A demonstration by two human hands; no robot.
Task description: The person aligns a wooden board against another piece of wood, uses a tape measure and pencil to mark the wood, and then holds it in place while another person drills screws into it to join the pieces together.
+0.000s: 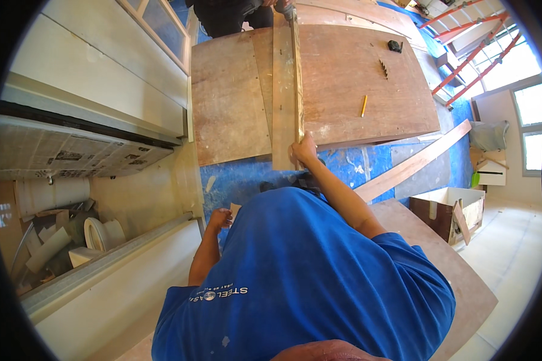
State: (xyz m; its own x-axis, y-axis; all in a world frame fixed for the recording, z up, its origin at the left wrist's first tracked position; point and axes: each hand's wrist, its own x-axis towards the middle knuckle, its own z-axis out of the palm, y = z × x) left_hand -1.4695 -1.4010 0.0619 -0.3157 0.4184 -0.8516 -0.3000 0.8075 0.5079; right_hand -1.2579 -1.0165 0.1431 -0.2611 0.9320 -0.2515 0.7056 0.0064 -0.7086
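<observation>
A long narrow straight strip (298, 84) with a worn, scuffed edge lies on a paler plank (284, 114), which rests across brown plywood sheets (343, 72). My right hand (305, 149) is closed round the strip's near end. At the far end, another person's hand (283, 6) is on or close to the strip. Low at my left side, my left hand (221, 218) has its fingers curled. A small tan flat piece (235, 210) shows right beside it, partly hidden by my blue shirt; what the hand holds cannot be made out.
On the plywood lie a yellow pencil (364, 106), a dark toothed piece (383, 69) and a black tape measure (395, 46). A long board (415, 161) crosses the blue floor sheet. An orange ladder (479, 51) and an open box (445, 210) stand right; a wall ledge (114, 265) runs left.
</observation>
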